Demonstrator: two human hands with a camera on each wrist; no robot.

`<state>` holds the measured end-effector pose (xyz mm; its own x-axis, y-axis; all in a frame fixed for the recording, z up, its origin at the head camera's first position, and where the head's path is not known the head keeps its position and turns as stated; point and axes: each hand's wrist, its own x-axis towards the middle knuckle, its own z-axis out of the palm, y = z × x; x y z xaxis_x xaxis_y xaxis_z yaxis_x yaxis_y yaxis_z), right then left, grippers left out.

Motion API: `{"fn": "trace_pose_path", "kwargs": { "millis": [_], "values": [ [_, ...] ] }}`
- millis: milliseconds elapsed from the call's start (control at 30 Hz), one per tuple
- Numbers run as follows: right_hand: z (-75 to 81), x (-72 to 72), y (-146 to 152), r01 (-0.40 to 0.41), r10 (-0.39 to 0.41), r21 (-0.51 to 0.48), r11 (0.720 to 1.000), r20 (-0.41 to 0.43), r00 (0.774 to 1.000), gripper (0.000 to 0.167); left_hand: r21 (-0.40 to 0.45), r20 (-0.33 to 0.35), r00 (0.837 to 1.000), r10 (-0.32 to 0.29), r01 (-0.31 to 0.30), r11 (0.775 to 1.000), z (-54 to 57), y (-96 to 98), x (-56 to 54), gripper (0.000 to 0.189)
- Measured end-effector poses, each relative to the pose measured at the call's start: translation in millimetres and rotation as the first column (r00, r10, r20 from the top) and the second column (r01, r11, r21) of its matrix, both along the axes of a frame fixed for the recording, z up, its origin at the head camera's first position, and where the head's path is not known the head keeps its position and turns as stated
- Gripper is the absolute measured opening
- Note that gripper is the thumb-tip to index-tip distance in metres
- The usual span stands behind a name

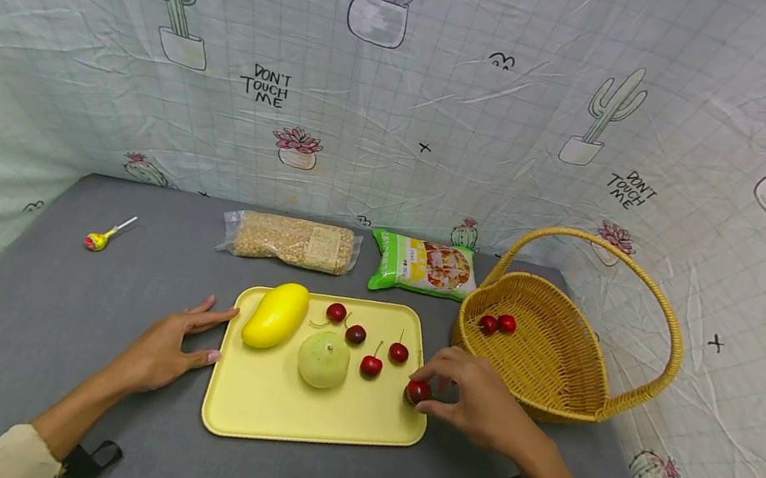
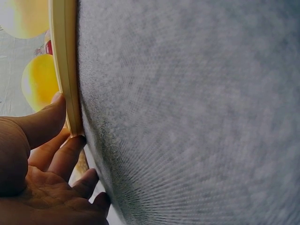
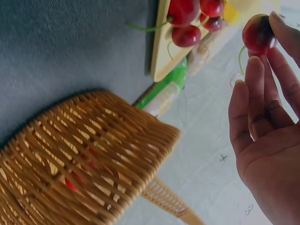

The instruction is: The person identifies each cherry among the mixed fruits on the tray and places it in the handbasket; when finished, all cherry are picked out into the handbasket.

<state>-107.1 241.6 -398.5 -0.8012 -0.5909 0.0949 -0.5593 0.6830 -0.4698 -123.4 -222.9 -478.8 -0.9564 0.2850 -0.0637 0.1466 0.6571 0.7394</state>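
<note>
With thumb and fingertips my right hand (image 1: pixel 474 394) pinches a dark red cherry (image 3: pixel 258 35) over the right rim of the yellow tray (image 1: pixel 277 416). My left hand (image 1: pixel 171 343) touches the tray's left edge, thumb and fingers spread along the rim. A yellow mango (image 1: pixel 277 314) lies at the tray's back left, beside a round pale green fruit (image 1: pixel 323 360). Several other cherries (image 1: pixel 371 366), some with stems, are scattered on the right half of the tray. Two red cherries (image 1: pixel 507 323) sit inside the wicker basket (image 1: pixel 559 370), just beyond my right hand.
Behind the tray lie a clear bag of yellowish kernels (image 1: pixel 287 241) and a green food packet (image 1: pixel 424 267). A lollipop (image 1: pixel 106 233) rests at the far left of the grey table (image 1: pixel 151 445). The basket's tall handle (image 1: pixel 648 292) arches upward on the right.
</note>
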Motion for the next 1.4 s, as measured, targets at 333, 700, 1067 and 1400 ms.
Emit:
{"fn": "trace_pose_path", "kwargs": {
  "millis": [333, 700, 1067, 1400],
  "values": [
    [11.5, -3.5, 10.5, 0.045, -0.045, -0.018, 0.999, 0.002, 0.999, 0.031, -0.011, -0.004, 1.0, 0.004, -0.004, 1.0, 0.4, 0.5, 0.1, 0.073],
    [21.0, -6.1, 22.2, 0.063, -0.065, -0.046, 0.997, -0.038, 0.997, 0.033, -0.017, -0.001, 1.0, 0.008, -0.008, 1.0, 0.0, 0.8, -0.5, 0.072],
    [35.6, -10.9, 36.3, 0.075, -0.077, -0.042, 0.996, -0.043, 0.996, 0.033, -0.021, 0.0, 1.0, 0.006, -0.006, 1.0, -0.1, 0.0, -0.6, 0.072],
    [48.8, -16.4, 46.2, 0.059, -0.059, 0.0, 0.998, -0.09, 0.994, 0.03, -0.005, 0.006, 1.0, 0.001, -0.001, 1.0, 0.0, 0.1, -0.3, 0.072]
  ]
}}
